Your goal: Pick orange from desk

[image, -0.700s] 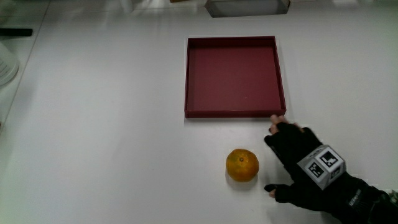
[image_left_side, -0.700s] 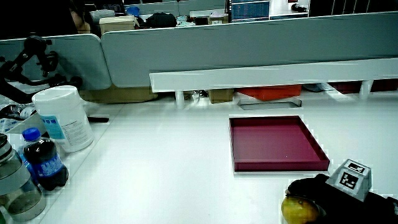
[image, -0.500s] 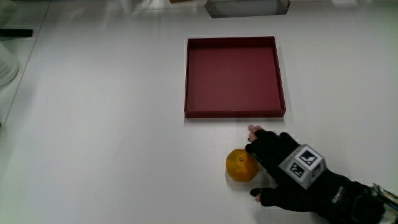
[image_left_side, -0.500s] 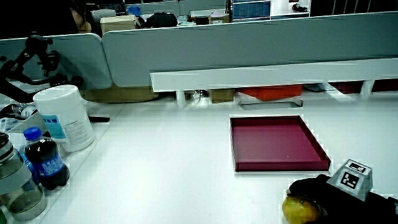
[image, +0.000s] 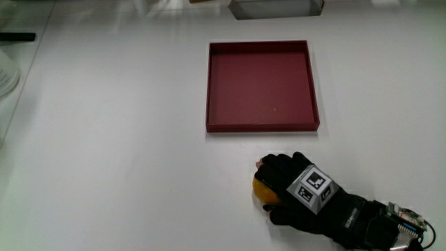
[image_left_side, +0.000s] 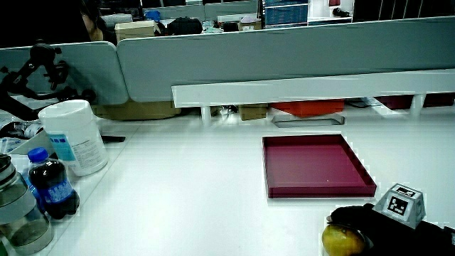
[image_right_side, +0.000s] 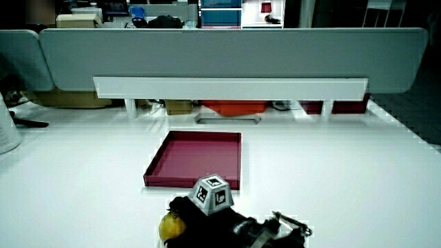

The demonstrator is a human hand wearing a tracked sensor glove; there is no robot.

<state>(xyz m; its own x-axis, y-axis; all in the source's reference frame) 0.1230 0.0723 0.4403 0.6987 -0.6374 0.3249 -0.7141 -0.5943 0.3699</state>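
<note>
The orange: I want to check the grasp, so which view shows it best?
A side view: the orange shows most there, under the hand. The main view shows a sliver; in both side views the glove covers part.

Hand low, fingers curled, forearm flat-ish.

The hand is now covering the orange, its fingers curling over it, having moved in from beside it.
</note>
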